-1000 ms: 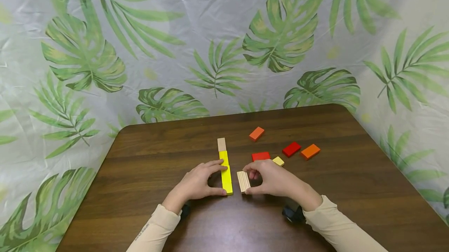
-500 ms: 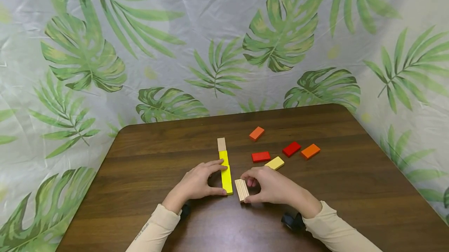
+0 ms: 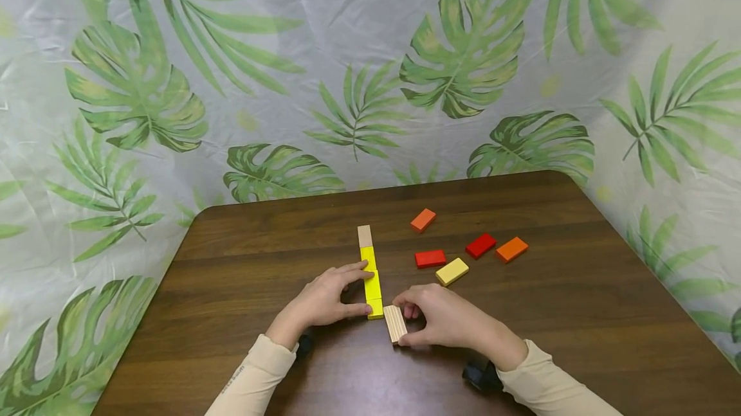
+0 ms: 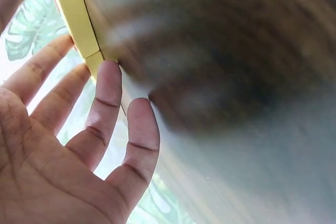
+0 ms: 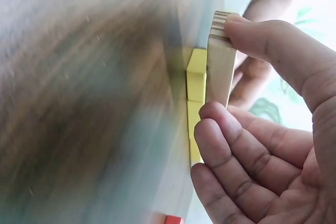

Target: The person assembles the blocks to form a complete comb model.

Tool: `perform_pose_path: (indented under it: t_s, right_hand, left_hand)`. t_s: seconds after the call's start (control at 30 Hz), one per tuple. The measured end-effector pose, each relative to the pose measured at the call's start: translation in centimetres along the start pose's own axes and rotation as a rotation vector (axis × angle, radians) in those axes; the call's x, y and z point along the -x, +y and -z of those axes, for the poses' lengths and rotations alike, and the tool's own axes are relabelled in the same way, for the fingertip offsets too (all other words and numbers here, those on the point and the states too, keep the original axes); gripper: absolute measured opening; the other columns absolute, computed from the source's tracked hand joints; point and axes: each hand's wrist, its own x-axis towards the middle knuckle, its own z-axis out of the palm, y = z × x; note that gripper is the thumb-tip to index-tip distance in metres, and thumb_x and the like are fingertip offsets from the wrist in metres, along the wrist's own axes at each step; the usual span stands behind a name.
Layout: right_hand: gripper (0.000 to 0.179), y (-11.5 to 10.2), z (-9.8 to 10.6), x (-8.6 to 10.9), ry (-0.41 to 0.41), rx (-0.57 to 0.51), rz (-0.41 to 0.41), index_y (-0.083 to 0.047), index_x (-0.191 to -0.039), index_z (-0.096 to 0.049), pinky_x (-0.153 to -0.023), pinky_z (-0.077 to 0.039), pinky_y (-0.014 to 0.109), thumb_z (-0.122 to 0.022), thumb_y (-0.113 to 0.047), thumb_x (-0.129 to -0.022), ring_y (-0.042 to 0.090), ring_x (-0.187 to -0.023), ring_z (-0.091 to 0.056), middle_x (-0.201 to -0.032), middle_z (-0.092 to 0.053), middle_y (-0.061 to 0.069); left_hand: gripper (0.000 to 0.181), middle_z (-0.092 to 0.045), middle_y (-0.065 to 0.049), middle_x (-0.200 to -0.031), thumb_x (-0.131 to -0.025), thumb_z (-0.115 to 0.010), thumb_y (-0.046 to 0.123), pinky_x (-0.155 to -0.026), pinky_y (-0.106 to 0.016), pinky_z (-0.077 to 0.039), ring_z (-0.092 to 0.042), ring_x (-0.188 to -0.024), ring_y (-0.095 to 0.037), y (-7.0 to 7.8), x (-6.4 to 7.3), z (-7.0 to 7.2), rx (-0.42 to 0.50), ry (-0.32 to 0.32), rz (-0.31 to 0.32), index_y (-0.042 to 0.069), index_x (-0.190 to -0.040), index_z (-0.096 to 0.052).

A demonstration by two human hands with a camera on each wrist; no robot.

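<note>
A straight row of yellow blocks [image 3: 373,284] lies on the table, ending in a pale wooden block [image 3: 364,236] at the far end. Along the row's left side rests my left hand [image 3: 324,297], its fingertips and thumb touching the yellow blocks. The left wrist view shows those fingers extended, some against the yellow side [image 4: 81,22]. My right hand [image 3: 442,319] pinches a striped wooden block [image 3: 396,325] between thumb and fingers. This block is just right of the row's near end. In the right wrist view the wooden block [image 5: 220,69] overlaps the yellow blocks [image 5: 197,85].
Loose blocks lie to the right on the brown table [image 3: 231,262]: a red one [image 3: 430,258], a pale yellow one [image 3: 452,271], another red one [image 3: 480,245] and two orange ones [image 3: 512,249]. A leaf-patterned cloth [image 3: 359,36] hangs behind the table.
My right hand has brought the striped wooden block nearer to me and slightly left, toward the row's near end. The pale yellow block is now uncovered. My left hand has barely moved.
</note>
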Motion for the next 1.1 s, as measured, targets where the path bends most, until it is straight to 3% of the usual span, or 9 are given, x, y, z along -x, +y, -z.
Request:
perform_pose_path:
  t_s: [0.17, 1.1]
  right_hand:
    - [0.048, -0.3, -0.5, -0.1, 0.002, 0.019, -0.011, -0.009, -0.121, -0.075, -0.08, -0.053, 0.023, -0.093, -0.032, -0.083, 0.004, -0.086, -0.061, -0.093, -0.069, -0.007]
    - [0.049, -1.9, -2.4, -0.9, -0.002, 0.041, -0.023, -0.01, -0.119, -0.075, -0.075, -0.05, 0.022, -0.093, -0.036, -0.083, 0.004, -0.08, -0.056, -0.089, -0.065, -0.008]
  left_hand:
    - [0.058, -0.05, -0.004, -0.167, -0.097, -0.081, 0.042, -0.114, -0.063, -0.047, -0.053, -0.147, -0.042, -0.1, -0.1, 0.0, 0.003, 0.004, -0.006, 0.022, -0.149, -0.065]
    - [0.057, -0.052, -0.001, -0.165, -0.094, -0.084, 0.041, -0.111, -0.062, -0.05, -0.057, -0.143, -0.04, -0.1, 0.0, -0.1, 0.004, 0.031, 0.0, 0.025, -0.146, -0.068]
